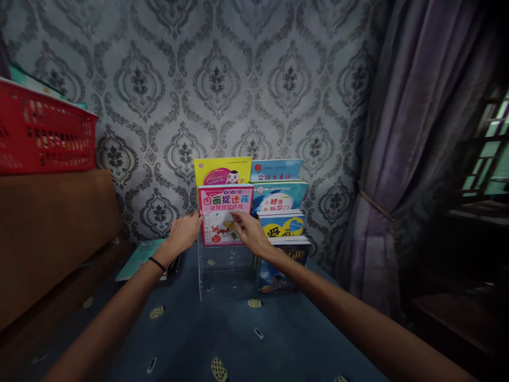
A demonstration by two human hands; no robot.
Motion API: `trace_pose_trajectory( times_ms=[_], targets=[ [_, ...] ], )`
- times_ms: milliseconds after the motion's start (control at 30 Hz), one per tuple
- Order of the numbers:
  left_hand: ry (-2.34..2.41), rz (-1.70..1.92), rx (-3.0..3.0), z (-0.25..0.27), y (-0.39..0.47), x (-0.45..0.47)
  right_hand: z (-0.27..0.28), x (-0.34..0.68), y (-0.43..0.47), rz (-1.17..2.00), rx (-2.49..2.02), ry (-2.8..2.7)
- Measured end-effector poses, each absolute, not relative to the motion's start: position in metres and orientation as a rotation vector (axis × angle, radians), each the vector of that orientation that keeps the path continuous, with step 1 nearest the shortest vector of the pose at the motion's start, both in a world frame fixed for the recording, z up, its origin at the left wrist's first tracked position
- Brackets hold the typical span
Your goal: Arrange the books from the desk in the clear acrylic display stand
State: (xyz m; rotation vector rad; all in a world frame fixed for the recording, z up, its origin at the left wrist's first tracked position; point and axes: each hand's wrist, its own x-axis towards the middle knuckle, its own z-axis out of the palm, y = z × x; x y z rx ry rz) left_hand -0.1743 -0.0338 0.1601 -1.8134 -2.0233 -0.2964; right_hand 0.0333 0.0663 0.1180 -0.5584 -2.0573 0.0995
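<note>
A pink picture book (226,196) stands in the left column of a clear rack (200,276), in front of a yellow book (222,168). My left hand (186,232) is closed at the pink book's left edge, fingertips partly hidden. Across the lower right of that cover reaches my right hand (251,232), thumb and fingers a little apart; whether the fingertips press on the cover is hard to tell. Beside it, the right column carries a light blue book (277,168), a teal book (282,193), a yellow-and-blue book (282,225) and a dark blue book (278,278), tiered front to back.
A teal book (139,260) lies flat left of the rack on the dark patterned cloth (191,339). Further left, a red basket (47,132) sits on a brown wooden piece of furniture (59,228). Patterned wallpaper (217,79) rises behind; a purple curtain (393,159) hangs at right.
</note>
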Motion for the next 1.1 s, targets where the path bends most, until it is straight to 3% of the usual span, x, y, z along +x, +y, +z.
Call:
trace_pose_trajectory(
  times_ms=[233,767,1100],
  targets=[
    [-2.094,-0.278,-1.805,0.141,-0.045,-0.185,0.116,0.038,0.057,0.198,-0.584,-2.090],
    [-2.435,0.059,-1.770,0.011,-0.083,-0.315,0.079,0.037,0.010,0.290,-0.414,-2.110],
    [-2.235,0.175,-1.789,0.019,-0.102,-0.302,-0.005,0.022,-0.052,0.673,-0.482,-2.275]
  ],
)
